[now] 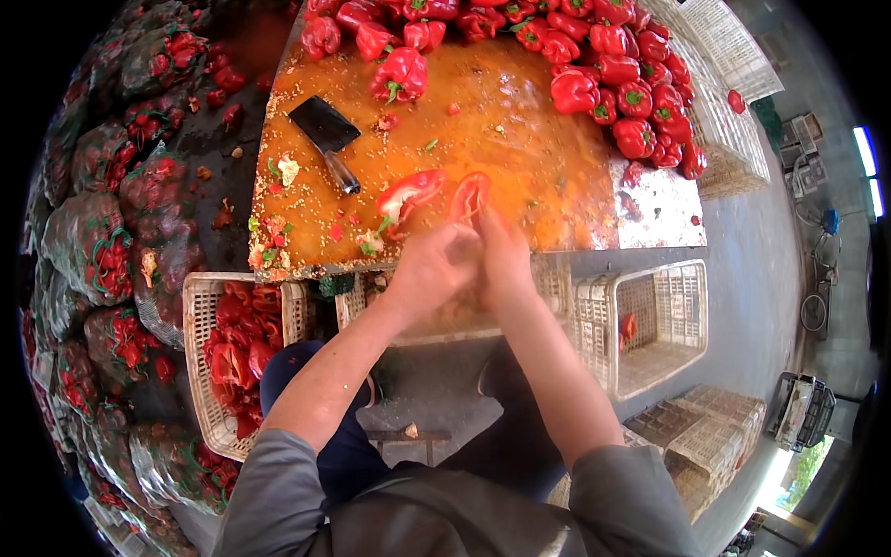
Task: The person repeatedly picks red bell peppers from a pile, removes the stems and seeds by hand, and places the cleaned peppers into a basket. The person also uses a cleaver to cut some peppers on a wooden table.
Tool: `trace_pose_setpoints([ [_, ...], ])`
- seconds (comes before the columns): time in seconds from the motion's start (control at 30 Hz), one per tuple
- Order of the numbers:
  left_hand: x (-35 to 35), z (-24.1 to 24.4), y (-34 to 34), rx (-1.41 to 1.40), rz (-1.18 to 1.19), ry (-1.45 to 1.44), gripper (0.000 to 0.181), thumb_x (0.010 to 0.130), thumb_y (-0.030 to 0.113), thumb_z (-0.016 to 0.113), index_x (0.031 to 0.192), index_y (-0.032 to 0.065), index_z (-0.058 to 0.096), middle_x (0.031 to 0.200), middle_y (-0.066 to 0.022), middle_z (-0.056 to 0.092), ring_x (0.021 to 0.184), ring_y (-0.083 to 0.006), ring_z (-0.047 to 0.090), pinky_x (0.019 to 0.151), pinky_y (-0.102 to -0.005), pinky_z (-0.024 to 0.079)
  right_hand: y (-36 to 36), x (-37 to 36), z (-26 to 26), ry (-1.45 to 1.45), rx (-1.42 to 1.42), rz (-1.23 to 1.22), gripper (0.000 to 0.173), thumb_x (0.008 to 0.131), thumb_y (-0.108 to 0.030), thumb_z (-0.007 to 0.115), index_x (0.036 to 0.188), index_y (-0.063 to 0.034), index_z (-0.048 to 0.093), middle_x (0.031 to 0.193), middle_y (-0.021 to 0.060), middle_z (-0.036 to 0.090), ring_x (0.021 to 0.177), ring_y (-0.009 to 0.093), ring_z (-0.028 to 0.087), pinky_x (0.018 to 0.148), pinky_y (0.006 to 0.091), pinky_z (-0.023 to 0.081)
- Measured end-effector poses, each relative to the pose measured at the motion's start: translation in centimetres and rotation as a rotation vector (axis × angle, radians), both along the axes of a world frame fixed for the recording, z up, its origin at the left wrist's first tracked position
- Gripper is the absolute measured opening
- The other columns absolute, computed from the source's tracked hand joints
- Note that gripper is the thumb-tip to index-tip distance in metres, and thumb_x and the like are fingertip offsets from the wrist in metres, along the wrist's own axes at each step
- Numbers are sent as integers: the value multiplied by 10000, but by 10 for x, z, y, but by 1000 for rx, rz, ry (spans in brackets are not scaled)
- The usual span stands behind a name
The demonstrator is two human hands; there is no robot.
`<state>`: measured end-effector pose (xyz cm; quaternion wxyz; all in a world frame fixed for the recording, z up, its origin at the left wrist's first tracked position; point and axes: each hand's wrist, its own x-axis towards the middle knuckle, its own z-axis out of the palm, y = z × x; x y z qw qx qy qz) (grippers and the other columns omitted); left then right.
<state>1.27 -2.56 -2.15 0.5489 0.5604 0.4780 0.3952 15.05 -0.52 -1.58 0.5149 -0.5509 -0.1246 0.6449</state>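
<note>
Both my hands meet at the table's near edge, blurred. My right hand [502, 254] is closed on a halved red bell pepper [469, 195], its cut side up. My left hand [445, 257] touches the right one just below that piece; whether its fingers hold anything is hidden. Another pepper half [412, 195], with pale core and green stem, lies on the wet orange tabletop [515, 139] to the left. Farther left rests a cleaver [327, 132], its dark blade pointing away. A whole red pepper [400, 73] sits beyond it.
Whole red bell peppers [616, 69] are heaped at the far right. Seeds and scraps litter the table's left side. A crate of pepper pieces [191, 362] stands left of my legs, another crate [696, 313] right. Filled net sacks [87, 244] cover the left floor.
</note>
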Motion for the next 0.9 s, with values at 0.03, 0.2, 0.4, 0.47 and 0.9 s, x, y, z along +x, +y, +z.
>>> trace_pose_setpoints([
  [0.03, 0, -2, 0, -27, -2, -26, 351, 858, 22, 843, 1192, 8, 733, 923, 19, 701, 805, -47, 610, 733, -240, 521, 0, 0, 1, -12, 12, 10, 311, 1139, -230, 621, 1362, -16, 596, 1169, 112, 716, 1008, 215, 719, 837, 376, 615],
  [0.2, 2, -2, -3, -108, 13, -77, 403, 864, 17, 836, 1244, 3, 702, 993, -6, 733, 855, -66, 658, 780, -253, 555, -1, -1, 5, -8, 22, 16, 299, 1137, -209, 620, 1361, -12, 596, 1167, 112, 719, 1003, 222, 728, 833, 391, 632],
  [0.4, 2, -4, -10, -26, 76, -37, 279, 913, -2, 749, 1186, 12, 694, 960, -23, 716, 832, -83, 662, 763, -265, 564, -1, -3, 1, 109, 35, -33, 254, 1137, -194, 616, 1338, -38, 606, 1130, 108, 725, 939, 235, 738, 766, 402, 643],
  [0.47, -7, -7, -5, -190, 170, -206, 213, 940, 3, 708, 1151, 18, 688, 930, -31, 707, 804, -92, 660, 743, -272, 563, 0, 12, -8, 173, -11, 41, 197, 1131, -199, 626, 1283, -73, 626, 990, 102, 730, 806, 242, 720, 649, 395, 613],
  [0.9, -22, 15, -14, 198, -318, 663, 453, 902, 433, 819, 1175, 73, 774, 1214, -142, 715, 1134, -357, 714, 958, -461, 575, 11, 35, -5, 289, 148, -9, 322, 1097, -303, 627, 1301, -55, 653, 1093, 151, 776, 879, 297, 752, 721, 386, 581],
])
